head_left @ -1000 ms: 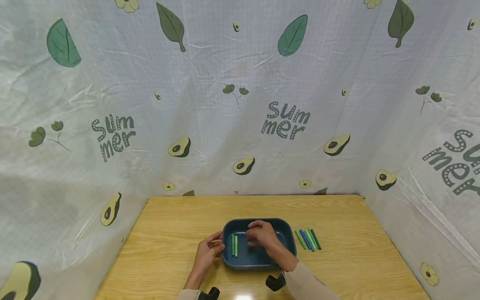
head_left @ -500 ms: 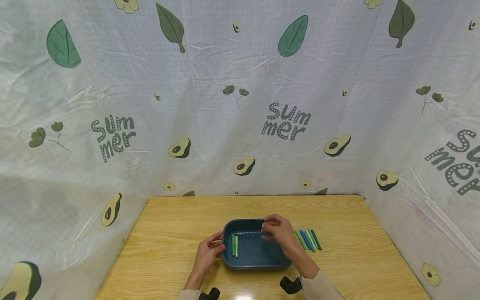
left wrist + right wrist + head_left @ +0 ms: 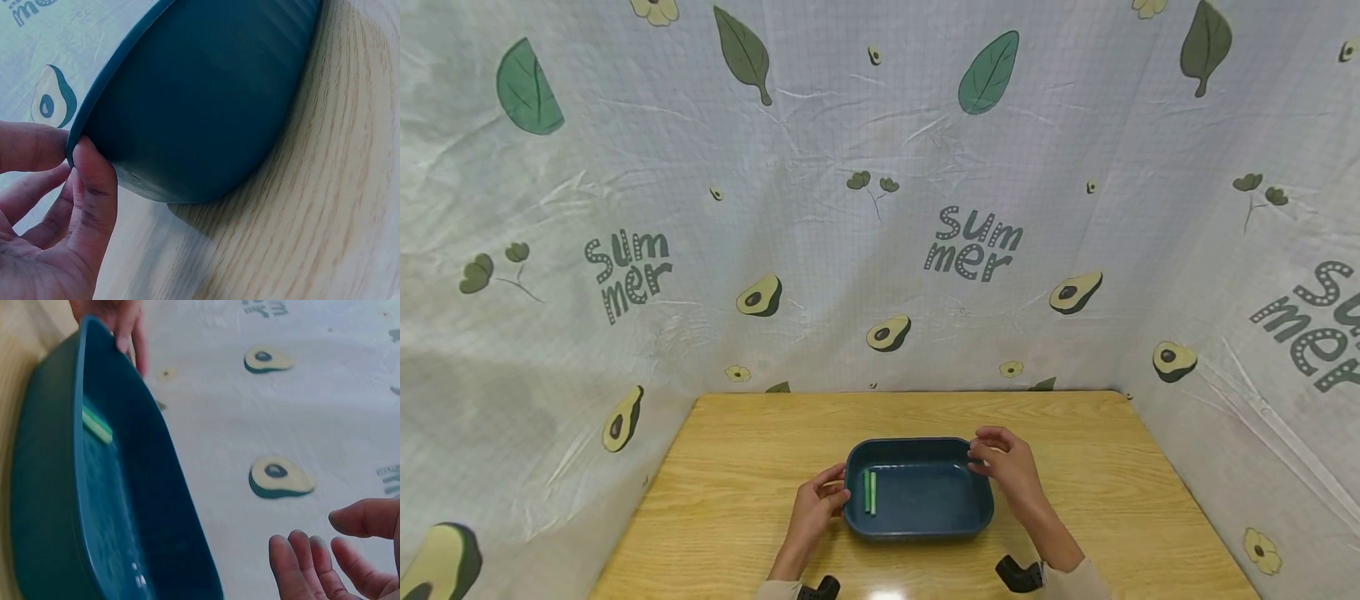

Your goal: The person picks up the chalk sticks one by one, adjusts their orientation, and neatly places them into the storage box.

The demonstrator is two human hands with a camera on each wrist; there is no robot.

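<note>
A dark blue-green plastic tray [image 3: 925, 500] with tall walls and rounded corners stands on the table. My left hand [image 3: 817, 502] pinches its left rim between thumb and fingers; the left wrist view shows the thumb outside the tray wall [image 3: 200, 112]. Inside, near the left end, two thin green sticks [image 3: 869, 492] lie side by side, one darker and one paler. Over the tray's right rim hovers my right hand [image 3: 1011, 467], its relaxed fingers apart. In the right wrist view that hand [image 3: 350, 562] holds nothing and is clear of the tray.
The wooden table [image 3: 760, 433] spreads around the tray. A white sheet printed with avocados and leaves [image 3: 820, 250] hangs behind and at both sides. The loose sticks at the tray's right seen earlier are hidden behind my right hand and forearm.
My right hand has moved right, from above the tray's middle to its right rim, and now covers the row of loose sticks. My left hand, the tray and its two sticks stay put.
</note>
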